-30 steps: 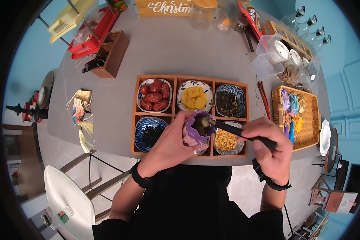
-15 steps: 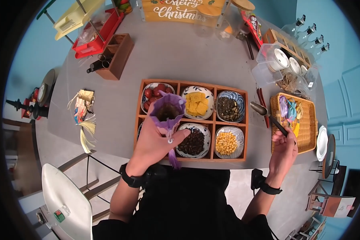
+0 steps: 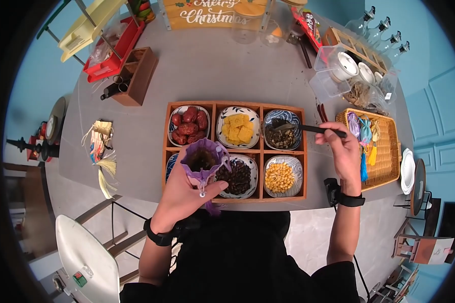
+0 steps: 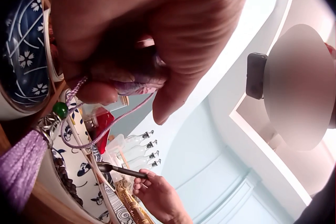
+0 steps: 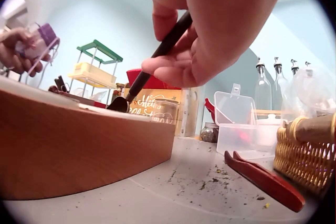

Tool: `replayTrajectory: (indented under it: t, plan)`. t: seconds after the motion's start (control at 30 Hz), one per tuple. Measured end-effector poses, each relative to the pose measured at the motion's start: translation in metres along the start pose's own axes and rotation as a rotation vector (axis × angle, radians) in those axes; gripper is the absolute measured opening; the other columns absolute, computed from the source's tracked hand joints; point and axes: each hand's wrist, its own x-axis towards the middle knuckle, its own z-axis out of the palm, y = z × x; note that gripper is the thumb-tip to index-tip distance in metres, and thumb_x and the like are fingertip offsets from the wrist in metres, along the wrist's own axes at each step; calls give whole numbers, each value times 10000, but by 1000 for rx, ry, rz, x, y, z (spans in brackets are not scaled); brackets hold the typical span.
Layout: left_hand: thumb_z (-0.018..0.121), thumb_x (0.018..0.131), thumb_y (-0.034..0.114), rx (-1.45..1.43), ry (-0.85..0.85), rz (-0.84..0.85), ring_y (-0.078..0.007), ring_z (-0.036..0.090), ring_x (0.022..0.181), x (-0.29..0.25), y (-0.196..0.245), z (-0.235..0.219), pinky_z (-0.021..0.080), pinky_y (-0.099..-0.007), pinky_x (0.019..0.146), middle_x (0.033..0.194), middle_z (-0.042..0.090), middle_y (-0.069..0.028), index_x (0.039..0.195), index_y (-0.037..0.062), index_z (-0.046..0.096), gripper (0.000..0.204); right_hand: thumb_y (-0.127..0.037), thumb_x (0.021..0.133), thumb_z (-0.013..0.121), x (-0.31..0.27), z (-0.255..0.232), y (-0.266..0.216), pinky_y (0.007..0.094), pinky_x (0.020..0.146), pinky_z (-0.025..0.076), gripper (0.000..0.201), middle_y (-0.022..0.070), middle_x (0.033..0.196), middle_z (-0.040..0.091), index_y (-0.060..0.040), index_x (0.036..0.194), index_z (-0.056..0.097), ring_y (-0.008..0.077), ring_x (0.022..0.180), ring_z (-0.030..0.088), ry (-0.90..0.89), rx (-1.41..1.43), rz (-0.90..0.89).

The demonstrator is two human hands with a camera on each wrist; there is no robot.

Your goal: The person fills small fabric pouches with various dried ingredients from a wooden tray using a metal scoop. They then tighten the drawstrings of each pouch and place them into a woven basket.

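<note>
My left hand [image 3: 179, 197] grips a purple drawstring pouch [image 3: 191, 170], its mouth spread upward and dark bits inside. A purple tassel with a green bead [image 4: 60, 110] dangles from it in the left wrist view. The pouch is over the left part of a divided wooden box [image 3: 215, 118], beside a bowl of dark brown pieces [image 3: 235, 177]. My right hand [image 3: 345, 156] holds a small scoop [image 3: 311, 129] by its black handle. The scoop's head dips into the bowl of dark dried leaves [image 3: 286, 139], back right in the box.
Other bowls hold red dates [image 3: 189, 126], yellow chunks [image 3: 237, 129] and yellow kernels [image 3: 279, 177]. Right of the box are red tongs [image 5: 265, 179] and a wicker basket [image 3: 384, 171] with tasselled pouches. Another tasselled pouch [image 3: 102, 139] lies left. Crumbs [image 5: 210, 182] dot the table.
The scoop has left the pouch's mouth, swung right towards the basket, then come back left into the dried leaves. My left hand has shifted left with the pouch, uncovering the dark brown pieces.
</note>
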Motion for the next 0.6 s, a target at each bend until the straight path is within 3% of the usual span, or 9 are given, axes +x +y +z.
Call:
replayTrajectory:
  t: [0.1,0.23,0.33,0.6]
  plan:
    - [784,744,46,5,-37,-101,-103,583,940,0,1,0,459,-261,874,1018,621,-31,1248,9,439,612,-63,938,527,2,2,-3,246,787,498,190,73,898,670,23,1075,628,113,818,624,62,4,-31]
    - [774,749,40,-47,16,-18,-99,590,917,2,1,5,467,-255,851,1002,627,-37,1258,5,413,625,-88,944,537,1,3,4,239,735,502,179,79,859,671,22,1040,641,111,751,626,15,-52,-26]
    - [770,751,36,-45,18,-48,-105,596,946,-1,3,4,468,-259,862,1010,628,-48,1264,1,395,636,-132,954,539,-4,10,11,239,615,505,203,93,741,666,49,980,627,122,613,623,138,30,84]
    - [774,745,34,-9,19,-12,-129,590,1015,2,2,7,466,-283,899,1092,598,-84,1260,7,375,652,-177,941,524,-4,13,19,258,547,492,243,131,708,658,49,944,615,161,557,615,301,200,201]
